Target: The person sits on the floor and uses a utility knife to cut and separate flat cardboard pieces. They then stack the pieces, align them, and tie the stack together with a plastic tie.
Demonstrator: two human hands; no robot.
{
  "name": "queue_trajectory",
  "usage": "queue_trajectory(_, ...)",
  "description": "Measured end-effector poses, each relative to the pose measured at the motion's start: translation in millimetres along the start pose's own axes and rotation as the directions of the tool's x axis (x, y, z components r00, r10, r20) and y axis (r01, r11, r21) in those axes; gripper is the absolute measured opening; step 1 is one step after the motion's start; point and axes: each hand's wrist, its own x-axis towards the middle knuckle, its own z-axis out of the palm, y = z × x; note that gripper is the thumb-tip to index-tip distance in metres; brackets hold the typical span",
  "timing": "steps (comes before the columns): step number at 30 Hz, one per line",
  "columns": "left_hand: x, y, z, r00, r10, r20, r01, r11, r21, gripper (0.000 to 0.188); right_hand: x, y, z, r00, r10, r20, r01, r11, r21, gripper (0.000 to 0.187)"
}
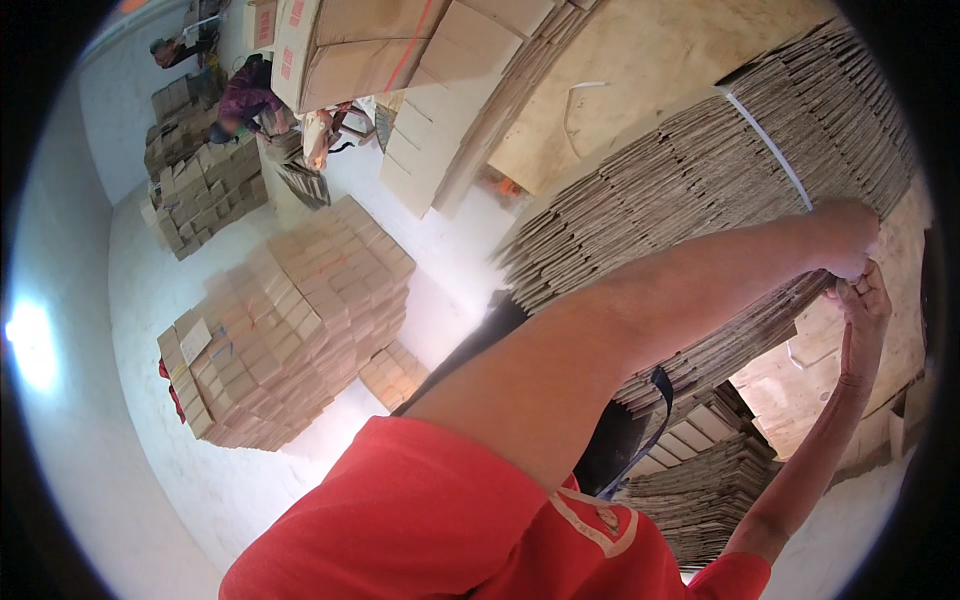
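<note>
A long bundle of flattened cardboard sheets [650,190] lies on its side at the right, the sheet edges facing up. Around it runs a white strap [768,145], which passes out of sight at my left wrist. My left hand [848,238] reaches across the bundle to its right side, with fingers curled and mostly hidden. There it meets my right hand [866,298], whose thumb and fingers are pinched together just below. Whatever the fingers hold is too small and covered to make out.
Stacked cardboard bundles [290,325] stand on the pale floor to the left. More flattened cardboard [690,495] is near my body, beside a dark strap [655,420]. A wooden board [570,120] lies beyond the bundle. At the far left, a person [248,98] bends over cardboard.
</note>
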Motion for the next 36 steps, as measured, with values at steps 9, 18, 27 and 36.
queue_trajectory(9, 0.2, -13.8, 8.8, 0.983, 0.145, -0.109, -0.156, 0.983, -0.101, 0.021, -8.5, 12.3, 14.9, 0.926, -0.048, -0.375, 0.023, 0.997, -0.072, 0.035)
queue_trajectory(18, -23.5, 6.5, -42.2, 0.977, -0.020, 0.211, 0.092, 0.937, -0.336, 0.014, -15.2, -15.9, 57.1, 0.857, -0.042, -0.514, -0.012, 0.995, -0.102, 0.013)
queue_trajectory(27, -29.1, -0.1, -35.5, 0.967, 0.255, 0.018, -0.255, 0.966, 0.048, 0.002, -19.0, 1.0, 43.5, 0.902, -0.302, -0.310, -0.150, 0.454, -0.878, 0.011)
queue_trajectory(36, -27.5, -0.2, -50.7, 0.959, 0.269, 0.087, -0.282, 0.937, 0.206, 0.003, -31.0, 18.0, 36.1, 0.835, -0.409, -0.368, 0.252, 0.878, -0.406, 0.021)
